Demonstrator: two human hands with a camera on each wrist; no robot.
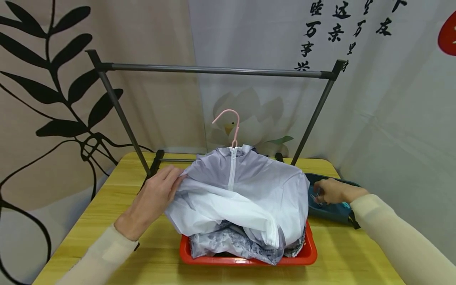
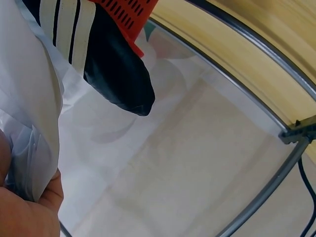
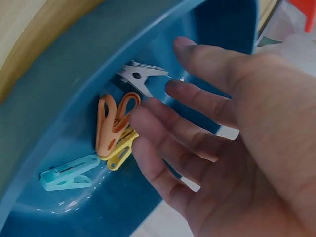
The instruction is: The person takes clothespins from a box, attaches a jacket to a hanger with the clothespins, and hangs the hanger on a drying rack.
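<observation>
A pale grey and white zip jacket (image 1: pixel 246 174) hangs on a pink hanger (image 1: pixel 235 122), its lower part draped over the red basket (image 1: pixel 310 253). My left hand (image 1: pixel 158 198) pinches the jacket's edge at the shoulder; the left wrist view shows the cloth (image 2: pixel 34 108) between thumb and fingers. On the right, my right hand (image 1: pixel 336 190) is inside a blue basin (image 1: pixel 329 211). Its fingers (image 3: pixel 163 123) are spread and hold nothing. Just off the fingertips lie a white clothespin (image 3: pixel 140 76), an orange clothespin (image 3: pixel 108 128), a yellow one and a turquoise clothespin (image 3: pixel 69 173).
Behind the jacket stands a dark metal rack with a horizontal bar (image 1: pixel 213 70). Patterned grey clothing (image 1: pixel 228 243) fills the red basket on the wooden table (image 1: pixel 117 209). A dark sleeve with white stripes (image 2: pixel 118 74) shows in the left wrist view.
</observation>
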